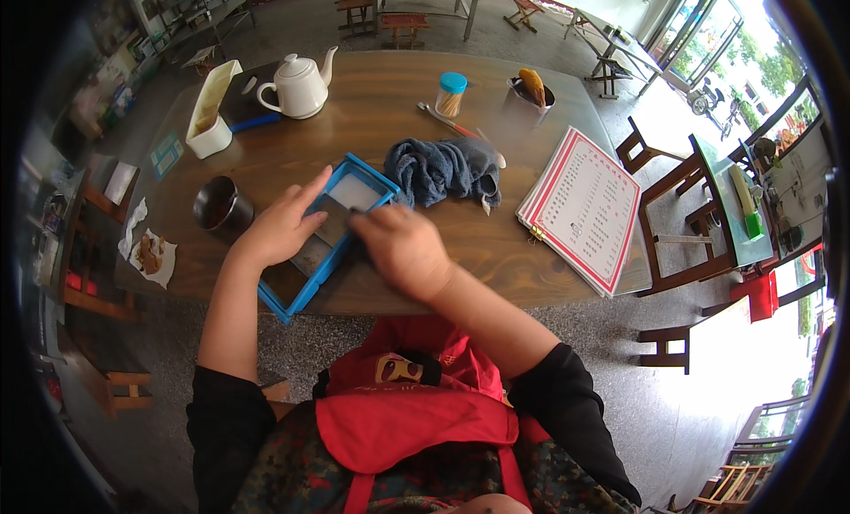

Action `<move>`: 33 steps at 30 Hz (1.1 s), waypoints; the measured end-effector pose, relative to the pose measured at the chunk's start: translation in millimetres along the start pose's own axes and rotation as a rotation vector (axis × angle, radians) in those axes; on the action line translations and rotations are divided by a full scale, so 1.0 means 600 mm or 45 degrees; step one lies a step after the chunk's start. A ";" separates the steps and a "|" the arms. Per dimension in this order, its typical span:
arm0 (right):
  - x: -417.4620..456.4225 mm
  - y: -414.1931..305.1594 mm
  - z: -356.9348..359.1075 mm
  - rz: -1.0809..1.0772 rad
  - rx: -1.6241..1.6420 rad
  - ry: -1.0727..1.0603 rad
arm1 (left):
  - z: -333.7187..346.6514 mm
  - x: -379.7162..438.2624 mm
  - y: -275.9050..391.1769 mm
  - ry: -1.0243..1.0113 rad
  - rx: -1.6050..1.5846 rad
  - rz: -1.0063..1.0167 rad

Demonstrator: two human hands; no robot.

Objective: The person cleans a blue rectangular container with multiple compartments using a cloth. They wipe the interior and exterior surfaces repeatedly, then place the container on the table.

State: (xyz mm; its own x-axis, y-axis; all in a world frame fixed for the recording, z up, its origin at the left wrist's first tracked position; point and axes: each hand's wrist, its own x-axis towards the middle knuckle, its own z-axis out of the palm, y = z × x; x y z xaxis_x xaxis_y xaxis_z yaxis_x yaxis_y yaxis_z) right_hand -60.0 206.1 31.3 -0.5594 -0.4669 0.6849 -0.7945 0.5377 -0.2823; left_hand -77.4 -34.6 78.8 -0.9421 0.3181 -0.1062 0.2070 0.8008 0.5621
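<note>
A blue plastic box (324,269), long and shallow, lies slanted at the table's near edge. Its far end holds something white (354,192); a grey-brown panel (330,222) covers its middle. My left hand (284,220) grips the box from the left, thumb across the panel and index finger along the rim. On the other side, my right hand (406,248) is blurred, fingers bunched around a small dark object (357,222) at the box's right edge. What that object is cannot be made out. Just beyond lies a crumpled grey-blue cloth (435,172).
Around these stand a dark metal cup (223,207), a white teapot (300,89), a white trough (211,112), a toothpick jar (450,95) and a metal pot (529,99). Menu sheets (581,212) lie right, a brush (451,123) beyond the cloth. Used paper (154,258) sits left.
</note>
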 end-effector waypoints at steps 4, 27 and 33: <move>0.015 0.059 -0.024 0.033 -0.196 0.079 | 0.002 0.004 -0.010 0.015 -0.049 0.044; 0.010 0.020 -0.010 0.016 0.038 -0.077 | 0.002 0.002 0.002 -0.016 -0.028 0.020; 0.021 0.077 -0.047 0.142 -0.002 0.064 | 0.005 0.005 0.004 -0.001 -0.022 0.046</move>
State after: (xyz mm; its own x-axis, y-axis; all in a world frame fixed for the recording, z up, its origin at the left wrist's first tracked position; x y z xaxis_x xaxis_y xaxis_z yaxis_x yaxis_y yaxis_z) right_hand -97.2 245.2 45.6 -0.6319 -0.3684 0.6819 -0.7275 0.5854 -0.3578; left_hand -78.7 -29.9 77.5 -0.9338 0.3473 -0.0864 0.2363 0.7796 0.5799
